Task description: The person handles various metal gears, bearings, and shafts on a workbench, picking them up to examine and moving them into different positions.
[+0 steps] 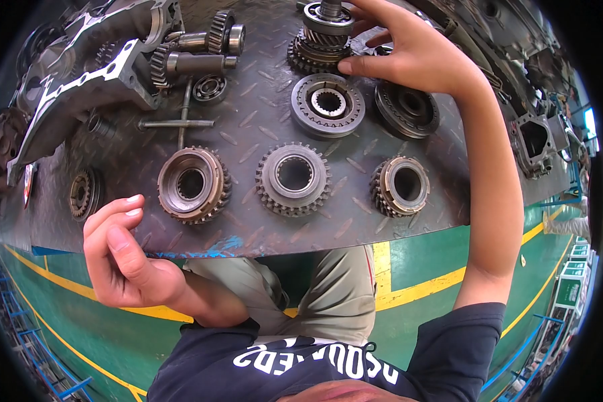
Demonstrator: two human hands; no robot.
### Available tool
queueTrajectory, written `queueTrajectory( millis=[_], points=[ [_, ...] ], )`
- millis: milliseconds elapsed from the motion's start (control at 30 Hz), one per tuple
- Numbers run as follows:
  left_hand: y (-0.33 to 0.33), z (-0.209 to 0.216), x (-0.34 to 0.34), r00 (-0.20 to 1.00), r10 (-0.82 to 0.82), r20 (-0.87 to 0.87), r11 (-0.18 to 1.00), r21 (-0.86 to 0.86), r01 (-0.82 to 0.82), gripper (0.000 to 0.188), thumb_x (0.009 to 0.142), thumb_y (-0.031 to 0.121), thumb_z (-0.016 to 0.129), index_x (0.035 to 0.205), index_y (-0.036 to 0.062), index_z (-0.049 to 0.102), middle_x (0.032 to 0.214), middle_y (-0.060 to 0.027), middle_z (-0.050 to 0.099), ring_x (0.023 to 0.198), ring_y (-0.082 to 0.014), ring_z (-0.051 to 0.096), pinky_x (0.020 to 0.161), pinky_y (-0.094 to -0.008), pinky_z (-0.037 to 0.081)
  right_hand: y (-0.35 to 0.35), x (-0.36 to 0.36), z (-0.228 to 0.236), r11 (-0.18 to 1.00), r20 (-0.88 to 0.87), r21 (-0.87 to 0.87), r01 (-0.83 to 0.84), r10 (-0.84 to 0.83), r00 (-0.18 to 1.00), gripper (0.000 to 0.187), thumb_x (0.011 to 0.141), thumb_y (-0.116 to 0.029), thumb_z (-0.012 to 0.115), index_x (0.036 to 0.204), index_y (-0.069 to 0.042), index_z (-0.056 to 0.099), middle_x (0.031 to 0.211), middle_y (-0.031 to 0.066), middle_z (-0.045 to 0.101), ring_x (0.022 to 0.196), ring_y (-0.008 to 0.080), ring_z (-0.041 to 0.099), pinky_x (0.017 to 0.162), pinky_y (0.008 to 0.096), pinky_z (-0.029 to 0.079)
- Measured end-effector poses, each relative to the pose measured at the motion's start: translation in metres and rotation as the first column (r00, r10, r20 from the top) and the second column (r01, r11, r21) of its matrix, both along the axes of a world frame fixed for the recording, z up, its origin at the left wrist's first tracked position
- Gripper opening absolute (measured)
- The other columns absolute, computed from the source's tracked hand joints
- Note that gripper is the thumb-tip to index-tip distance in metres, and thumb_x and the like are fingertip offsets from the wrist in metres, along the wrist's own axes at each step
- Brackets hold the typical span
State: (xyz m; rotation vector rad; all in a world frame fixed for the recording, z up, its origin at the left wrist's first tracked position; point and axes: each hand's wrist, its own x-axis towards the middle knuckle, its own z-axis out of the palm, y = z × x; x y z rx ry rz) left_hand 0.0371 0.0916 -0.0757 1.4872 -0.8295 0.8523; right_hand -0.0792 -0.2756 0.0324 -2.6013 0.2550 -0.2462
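Observation:
At the top of the view stands an upright gear shaft point(320, 43), carrying a bearing and stacked toothed gears. My right hand point(405, 50) reaches round its right side, the thumb against the lower gears and the other fingers partly hidden behind the shaft. My left hand point(130, 261) hovers by the table's front left edge, loosely curled with its fingers apart and nothing visible in it. Just beyond it lies a gear with a bronze-coloured ring point(193, 186). In the same row are a grey double-toothed gear point(293, 179) and a smaller ringed gear point(400, 186).
A synchronizer hub point(328, 105) and a dark ring-shaped part point(407, 110) lie below the shaft. A T-handled bar point(177, 124), a bearing point(210, 88) and geared shafts point(201, 63) sit left, beside a large metal housing point(90, 84). Another housing point(536, 137) stands at right.

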Motion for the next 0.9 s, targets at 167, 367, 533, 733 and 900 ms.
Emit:
queueTrajectory(
  millis=[167, 367, 533, 733, 900],
  points=[
    [0.002, -0.001, 0.000, 1.000, 0.011, -0.011, 1.000, 0.008, -0.011, 0.023, 0.106, 0.005, 0.058, 0.093, -0.0116, 0.069, 0.090, -0.0236, 0.075, 0.088, -0.0311, 0.075, 0.085, -0.0399, 0.059, 0.007, -0.013, 0.021, 0.983, 0.038, -0.145, 0.114, -0.109, 0.993, 0.080, 0.097, -0.029, 0.089, 0.166, -0.005, 0.058, 0.136, 0.0217, 0.079, 0.126, 0.0300, 0.076, 0.110, 0.0437, 0.062],
    [0.000, -0.003, 0.001, 0.999, 0.042, -0.002, 0.999, 0.023, -0.042, 0.031, 0.111, 0.011, 0.053, 0.095, -0.0081, 0.071, 0.099, -0.0252, 0.081, 0.086, -0.0252, 0.075, 0.075, -0.0312, 0.048, 0.022, -0.034, 0.032, 0.928, 0.177, -0.341, 0.153, -0.096, 0.980, 0.053, 0.099, -0.026, 0.084, 0.145, 0.000, 0.076, 0.125, 0.0189, 0.085, 0.118, 0.0290, 0.081, 0.105, 0.0429, 0.065],
    [0.004, -0.003, 0.003, 0.998, 0.054, 0.019, 0.998, 0.035, -0.055, 0.032, 0.112, 0.011, 0.053, 0.095, -0.0087, 0.072, 0.100, -0.0256, 0.081, 0.085, -0.0252, 0.075, 0.075, -0.0311, 0.049, -0.016, -0.022, 0.015, 0.959, 0.191, -0.279, 0.051, 0.003, 0.982, 0.048, 0.100, -0.019, 0.081, 0.143, 0.003, 0.077, 0.122, 0.0193, 0.086, 0.114, 0.0288, 0.083, 0.102, 0.0416, 0.068],
    [0.002, -0.003, 0.004, 0.999, 0.042, 0.006, 0.999, 0.022, -0.042, 0.029, 0.109, 0.009, 0.054, 0.094, -0.0108, 0.070, 0.096, -0.0264, 0.078, 0.085, -0.0284, 0.074, 0.078, -0.0347, 0.055, -0.022, -0.026, 0.018, 0.978, 0.202, -0.204, 0.052, -0.010, 0.979, 0.043, 0.101, -0.014, 0.080, 0.140, 0.005, 0.077, 0.118, 0.0200, 0.087, 0.106, 0.0282, 0.085, 0.099, 0.0402, 0.070],
    [0.001, -0.004, 0.003, 0.999, 0.039, 0.012, 0.999, 0.027, -0.039, 0.032, 0.112, 0.011, 0.052, 0.096, -0.0088, 0.072, 0.100, -0.0264, 0.081, 0.084, -0.0249, 0.074, 0.075, -0.0310, 0.050, -0.014, -0.027, 0.020, 0.981, 0.198, -0.169, 0.092, -0.058, 0.978, 0.043, 0.101, -0.012, 0.080, 0.139, 0.006, 0.077, 0.114, 0.0189, 0.088, 0.103, 0.0266, 0.085, 0.097, 0.0389, 0.070]
  ],
)
